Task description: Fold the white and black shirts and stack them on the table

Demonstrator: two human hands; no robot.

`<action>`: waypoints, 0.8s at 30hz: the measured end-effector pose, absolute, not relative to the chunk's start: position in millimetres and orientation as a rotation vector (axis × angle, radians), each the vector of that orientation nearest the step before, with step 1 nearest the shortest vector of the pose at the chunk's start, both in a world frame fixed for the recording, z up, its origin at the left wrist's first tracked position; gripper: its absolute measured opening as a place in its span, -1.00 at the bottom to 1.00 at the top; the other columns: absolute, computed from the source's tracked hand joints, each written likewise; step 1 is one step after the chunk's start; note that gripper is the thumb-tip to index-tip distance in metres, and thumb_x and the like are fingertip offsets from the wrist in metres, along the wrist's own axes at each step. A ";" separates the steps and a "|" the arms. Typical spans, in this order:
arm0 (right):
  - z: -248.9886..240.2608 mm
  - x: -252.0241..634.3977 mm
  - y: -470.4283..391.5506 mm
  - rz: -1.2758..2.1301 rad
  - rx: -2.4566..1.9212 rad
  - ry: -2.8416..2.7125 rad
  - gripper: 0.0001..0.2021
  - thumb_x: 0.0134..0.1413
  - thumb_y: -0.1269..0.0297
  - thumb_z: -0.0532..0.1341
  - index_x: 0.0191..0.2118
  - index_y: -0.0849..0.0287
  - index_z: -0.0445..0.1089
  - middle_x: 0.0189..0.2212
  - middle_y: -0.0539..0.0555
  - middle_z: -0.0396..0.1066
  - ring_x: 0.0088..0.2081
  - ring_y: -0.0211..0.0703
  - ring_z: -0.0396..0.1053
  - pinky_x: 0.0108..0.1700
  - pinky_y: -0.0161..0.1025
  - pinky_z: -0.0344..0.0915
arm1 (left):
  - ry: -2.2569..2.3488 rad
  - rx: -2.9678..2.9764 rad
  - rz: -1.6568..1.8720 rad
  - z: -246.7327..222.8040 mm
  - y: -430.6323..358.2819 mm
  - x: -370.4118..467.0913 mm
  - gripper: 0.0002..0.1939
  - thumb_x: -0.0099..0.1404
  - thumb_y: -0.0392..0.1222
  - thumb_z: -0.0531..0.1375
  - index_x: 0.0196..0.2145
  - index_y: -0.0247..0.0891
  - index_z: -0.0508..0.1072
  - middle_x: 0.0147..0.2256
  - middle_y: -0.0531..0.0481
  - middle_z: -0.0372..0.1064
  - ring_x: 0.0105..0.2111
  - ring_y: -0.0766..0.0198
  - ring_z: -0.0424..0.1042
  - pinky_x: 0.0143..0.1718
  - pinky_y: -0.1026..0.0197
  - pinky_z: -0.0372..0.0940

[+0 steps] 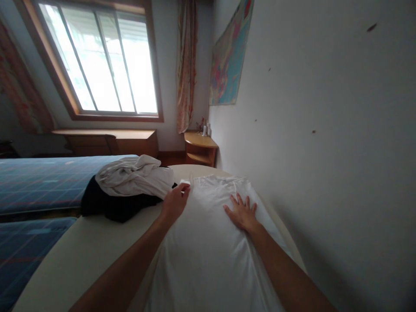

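Observation:
A white garment (208, 242) lies spread on a round cream table, its gathered edge at the far end. My right hand (242, 212) rests flat on its upper right part, fingers spread, holding nothing. At the garment's far left edge, my left hand (175, 201) is closed in a pinch on a small white tag-like piece (185, 182). Whether that piece is attached to the garment is unclear. The near end of the garment runs out of view between my forearms.
Left of my left hand lies a heap of light grey cloth (136, 175) and black cloth (120, 206) on the table (81, 260). Blue checked mattresses (42, 182) adjoin the table's left side. A white wall (341, 173) stands close on the right. A small wooden cabinet (201, 141) stands beyond.

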State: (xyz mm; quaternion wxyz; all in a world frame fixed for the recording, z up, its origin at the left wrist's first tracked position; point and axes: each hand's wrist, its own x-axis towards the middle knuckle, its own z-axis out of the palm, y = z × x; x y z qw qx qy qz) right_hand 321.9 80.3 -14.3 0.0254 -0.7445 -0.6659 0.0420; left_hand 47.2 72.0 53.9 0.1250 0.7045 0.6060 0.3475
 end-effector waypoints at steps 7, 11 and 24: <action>-8.4 318.5 74.0 0.068 -2.221 -2.071 -0.30 0.28 -0.17 -0.12 0.41 0.09 0.01 0.44 0.15 -0.19 0.42 0.31 -0.33 0.30 0.37 -0.34 | 1.633 2.060 1.003 26.5 56.6 38.8 -0.71 0.37 -0.36 0.00 -0.07 -0.27 0.46 -0.10 -0.11 0.54 -0.11 0.22 0.53 -0.06 0.21 0.36; 3.7 305.4 72.2 -0.007 -2.003 -2.167 -0.47 0.30 -0.01 -0.04 0.25 0.10 0.29 0.34 0.16 0.11 0.37 0.13 -0.10 0.33 0.23 -0.31 | 1.741 2.074 1.004 12.4 44.1 10.2 -0.69 0.32 -0.38 0.01 -0.06 -0.28 0.45 -0.05 -0.14 0.49 -0.02 0.14 0.47 0.09 0.09 0.30; 15.5 221.1 101.2 0.065 -1.684 -2.223 -0.76 0.25 0.14 0.18 -0.12 0.15 0.48 -0.09 0.18 0.50 0.00 -0.02 0.39 0.03 -0.18 0.18 | 1.627 2.264 0.908 -11.6 34.6 -24.5 -0.52 0.08 -0.46 0.15 0.00 -0.28 0.42 -0.02 -0.16 0.45 0.03 0.03 0.38 0.14 -0.04 0.21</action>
